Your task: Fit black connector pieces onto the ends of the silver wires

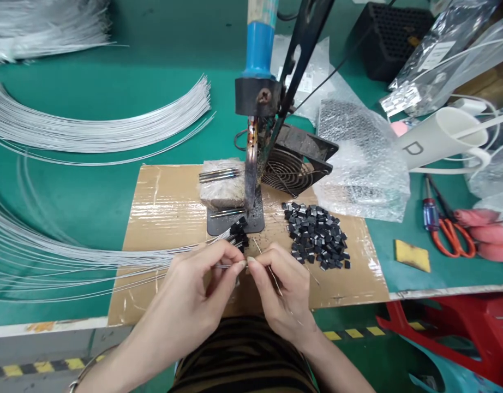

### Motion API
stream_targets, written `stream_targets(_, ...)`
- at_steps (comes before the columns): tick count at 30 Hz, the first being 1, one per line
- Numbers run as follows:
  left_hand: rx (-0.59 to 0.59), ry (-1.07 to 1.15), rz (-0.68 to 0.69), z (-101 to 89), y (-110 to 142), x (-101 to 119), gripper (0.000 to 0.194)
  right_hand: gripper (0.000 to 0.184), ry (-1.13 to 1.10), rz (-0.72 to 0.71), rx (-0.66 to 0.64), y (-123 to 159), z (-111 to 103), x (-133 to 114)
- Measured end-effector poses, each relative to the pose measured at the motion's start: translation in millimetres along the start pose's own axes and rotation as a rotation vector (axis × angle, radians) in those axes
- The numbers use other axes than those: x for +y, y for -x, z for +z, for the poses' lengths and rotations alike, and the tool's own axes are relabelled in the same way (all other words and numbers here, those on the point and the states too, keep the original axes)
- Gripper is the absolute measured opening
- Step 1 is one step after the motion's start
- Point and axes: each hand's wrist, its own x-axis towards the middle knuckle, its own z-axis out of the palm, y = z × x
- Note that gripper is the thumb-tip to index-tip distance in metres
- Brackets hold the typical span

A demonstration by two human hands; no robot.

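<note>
My left hand (204, 289) is closed, its thumb and forefinger pinching a thin wire near the front of the cardboard sheet (161, 188). Fingertip to fingertip with it, my right hand (282, 289) is also closed; what its pinch holds is too small to make out. A thin silvery strand (275, 279) passes through the right hand's fingers. Just beyond my hands lies a bundle of white wires (149, 257) with small black pieces (238, 233) at its ends. Above them a soldering iron (250, 164) with a blue handle hangs tip down in a stand.
Right of my hands is a pile of small black pieces (317, 236). Behind stand a fan (294, 164) and bubble wrap (364, 164). A white mug (435, 139), orange-handled scissors (451, 237) and a yellow sponge (412, 255) lie right. More white wires (100, 134) lie left.
</note>
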Motion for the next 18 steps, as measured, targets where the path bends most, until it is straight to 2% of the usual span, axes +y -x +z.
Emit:
stream_targets(4,-0.071,0.213,-0.082,-2.2,-4.8,1.6,0.022,0.024,-0.087,0.124,0.026,2.4,-5.6,1.1)
stream_targets(7,-0.038,0.297,-0.114,-5.4,-8.6,1.8,0.018,0.032,-0.212,0.229,0.126,5.9,-11.1,3.9)
stream_targets(11,0.005,0.343,-0.110,-5.7,-9.6,0.6,0.014,0.052,-0.445,0.266,0.170,9.7,-14.7,6.3)
stream_targets(18,0.044,0.358,-0.099,-5.2,-8.7,6.6,0.008,0.022,-0.322,0.289,0.122,4.2,-11.0,-2.9)
